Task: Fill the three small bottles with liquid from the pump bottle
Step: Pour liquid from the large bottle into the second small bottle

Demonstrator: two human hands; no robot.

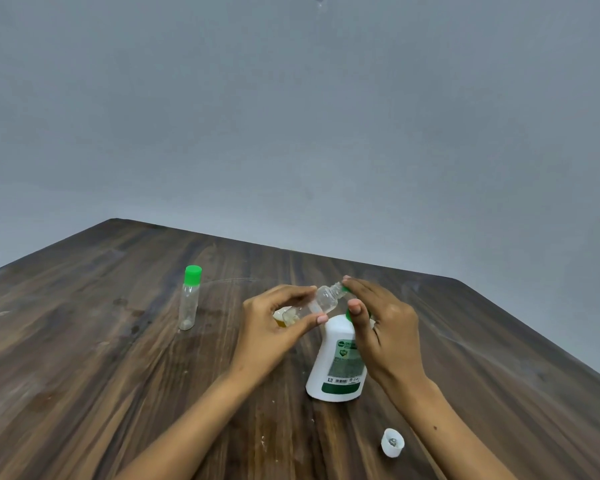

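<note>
White cap (392,442) lies lower right. My left hand (274,327) grips the tilted clear bottle (317,303); my right hand (378,323) pinches its green cap (346,289) above the pump bottle (338,362), frame centre.

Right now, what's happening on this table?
A person's left hand holds a clear small bottle tilted over the white pump bottle, while the right hand pinches its green cap at the neck. Another small bottle, capped green, stands to the left. A white cap lies near the right forearm.
</note>
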